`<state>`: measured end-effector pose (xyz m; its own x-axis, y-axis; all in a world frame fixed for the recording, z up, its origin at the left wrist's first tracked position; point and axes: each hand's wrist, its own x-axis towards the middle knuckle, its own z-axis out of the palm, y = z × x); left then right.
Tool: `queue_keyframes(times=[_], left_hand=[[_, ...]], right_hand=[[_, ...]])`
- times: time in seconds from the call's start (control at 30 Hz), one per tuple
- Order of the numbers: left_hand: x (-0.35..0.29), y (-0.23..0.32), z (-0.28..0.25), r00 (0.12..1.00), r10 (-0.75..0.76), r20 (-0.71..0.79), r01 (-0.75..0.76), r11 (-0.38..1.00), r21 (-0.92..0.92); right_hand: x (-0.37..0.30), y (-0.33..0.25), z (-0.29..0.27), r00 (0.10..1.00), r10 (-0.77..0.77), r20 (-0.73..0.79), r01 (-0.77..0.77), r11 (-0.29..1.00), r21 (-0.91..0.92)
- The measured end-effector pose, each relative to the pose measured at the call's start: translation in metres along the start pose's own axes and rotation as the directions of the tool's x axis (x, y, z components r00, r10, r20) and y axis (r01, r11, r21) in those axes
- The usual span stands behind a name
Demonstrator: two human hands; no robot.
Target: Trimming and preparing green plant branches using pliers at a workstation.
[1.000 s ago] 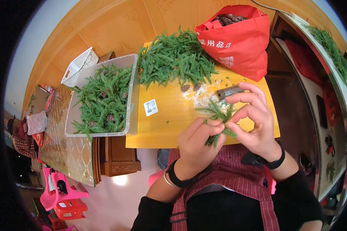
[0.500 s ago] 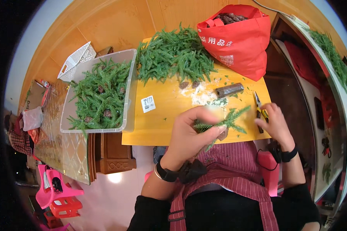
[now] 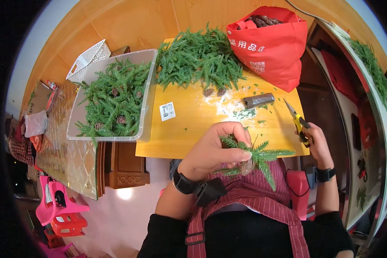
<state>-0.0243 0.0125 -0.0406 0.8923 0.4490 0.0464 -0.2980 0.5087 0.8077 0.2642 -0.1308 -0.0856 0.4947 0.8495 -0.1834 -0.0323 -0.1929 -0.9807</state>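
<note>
Green sprig [image 3: 262,158], pinched in my left hand [image 3: 215,147]; pliers [image 3: 298,123], at its two o'clock, newly gripped by my right hand [image 3: 319,144]: both occupied.

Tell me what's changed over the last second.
The right hand let go of the green sprig, moved right and took hold of the yellow-and-black pliers. The left hand still grips the sprig. The crate, branch pile and red bag stayed put.
</note>
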Motion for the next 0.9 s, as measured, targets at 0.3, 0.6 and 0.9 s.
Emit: queue_keyframes(times=[0.3, 0.6, 0.9], left_hand=[[-0.002, -0.003, -0.004, 0.993, -0.081, 0.082, 0.087, 0.994, -0.071], [-0.003, -0.004, -0.004, 0.985, -0.147, 0.094, 0.152, 0.987, -0.056], [-0.001, -0.004, -0.005, 0.976, -0.15, 0.159, 0.165, 0.982, -0.086]], right_hand=[[-0.032, -0.072, 0.041, 0.734, -0.367, 0.571, 0.635, 0.669, -0.386], [-0.029, -0.077, 0.043, 0.605, -0.347, 0.716, 0.73, 0.601, -0.325], [-0.026, -0.092, 0.046, 0.543, -0.345, 0.765, 0.786, 0.528, -0.32]])
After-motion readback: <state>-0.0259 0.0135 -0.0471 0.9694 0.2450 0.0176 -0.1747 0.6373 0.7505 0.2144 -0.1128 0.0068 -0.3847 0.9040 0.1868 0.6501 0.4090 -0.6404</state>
